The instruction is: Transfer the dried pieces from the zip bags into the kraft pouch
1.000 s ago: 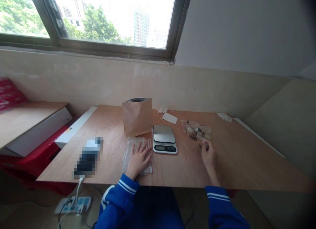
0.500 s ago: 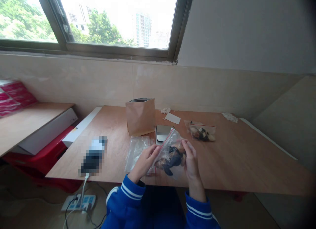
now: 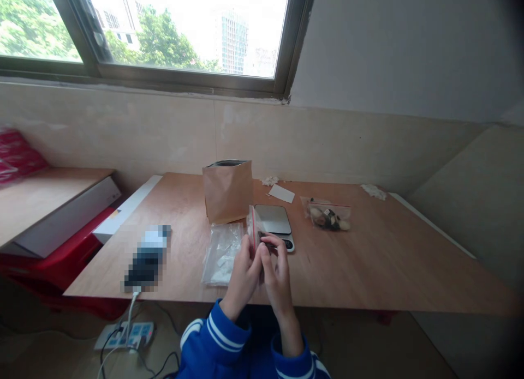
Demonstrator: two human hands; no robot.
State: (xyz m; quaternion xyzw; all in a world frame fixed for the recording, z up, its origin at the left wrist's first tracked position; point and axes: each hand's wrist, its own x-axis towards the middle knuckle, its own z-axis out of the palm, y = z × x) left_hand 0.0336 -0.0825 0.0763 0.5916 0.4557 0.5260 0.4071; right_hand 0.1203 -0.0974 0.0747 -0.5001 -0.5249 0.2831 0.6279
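Both hands close around a clear zip bag with a red seal strip and dark pieces inside, held above the table's front edge. My left hand grips its left side. My right hand presses on it from the right, its fingertips meeting those of the left. Most of the bag is hidden by the fingers. Just behind it lies a kitchen scale with a silver plate. Left of the hands are flat clear plastic bags. A filled zip bag with pale and dark pieces rests farther right.
A brown paper pouch stands upright behind the flat bags. A white card lies near the wall. At left, a pixelated phone-like object has a white cable running to a power strip below. A red stool stands beside the table.
The zip bag has turned from broadside to nearly edge-on and moved left. My right hand has come left to meet my left hand. More of the scale shows.
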